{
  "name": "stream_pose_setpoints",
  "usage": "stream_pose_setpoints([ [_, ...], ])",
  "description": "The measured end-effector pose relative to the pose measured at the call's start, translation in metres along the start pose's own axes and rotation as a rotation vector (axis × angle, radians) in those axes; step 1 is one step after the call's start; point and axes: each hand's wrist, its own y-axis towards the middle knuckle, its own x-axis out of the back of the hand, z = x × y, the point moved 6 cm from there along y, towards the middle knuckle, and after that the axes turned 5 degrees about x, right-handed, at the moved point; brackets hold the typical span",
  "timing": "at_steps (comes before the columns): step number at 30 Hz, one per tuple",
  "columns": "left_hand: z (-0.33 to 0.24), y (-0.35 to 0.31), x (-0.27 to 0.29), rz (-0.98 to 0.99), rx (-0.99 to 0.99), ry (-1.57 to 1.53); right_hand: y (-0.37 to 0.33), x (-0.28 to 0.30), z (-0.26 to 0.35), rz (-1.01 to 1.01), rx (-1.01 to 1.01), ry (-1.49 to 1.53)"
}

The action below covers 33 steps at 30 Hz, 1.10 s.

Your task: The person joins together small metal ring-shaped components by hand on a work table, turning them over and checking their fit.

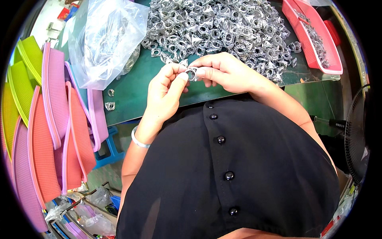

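Observation:
Between the fingertips of both hands is a small silver metal ring [191,74], held just above the near edge of the green table. My left hand [166,88] pinches its left side with thumb and forefinger. My right hand [225,71] grips its right side the same way, the other fingers curled beneath. Directly beyond my hands spreads a big heap of similar silver rings [215,28], some lying loose at its near edge. Two single silver pieces, a ring [111,93] and a squarish one [110,106], lie on the table to the left.
A clear plastic bag [107,44] stands left of the heap. Stacked plastic baskets [45,159] in pink, purple and green crowd the left side. At the right, a pink basket [314,40] contains more metal pieces. A black fan [357,135] stands at the far right.

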Motion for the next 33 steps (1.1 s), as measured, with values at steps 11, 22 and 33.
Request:
stream_pose_setpoints([
  [11, 0.009, 0.006, 0.008, 0.009, 0.043, 0.04, 0.003, -0.002, -0.016, -0.001, -0.173, 0.294],
  [22, -0.01, 0.004, 0.008, 0.014, -0.295, 0.213, 0.005, -0.005, -0.016, -0.007, -0.211, 0.469],
  [33, 0.001, 0.008, 0.009, 0.107, 0.009, -0.103, 0.002, -0.004, 0.014, -0.063, 0.24, -0.273],
])
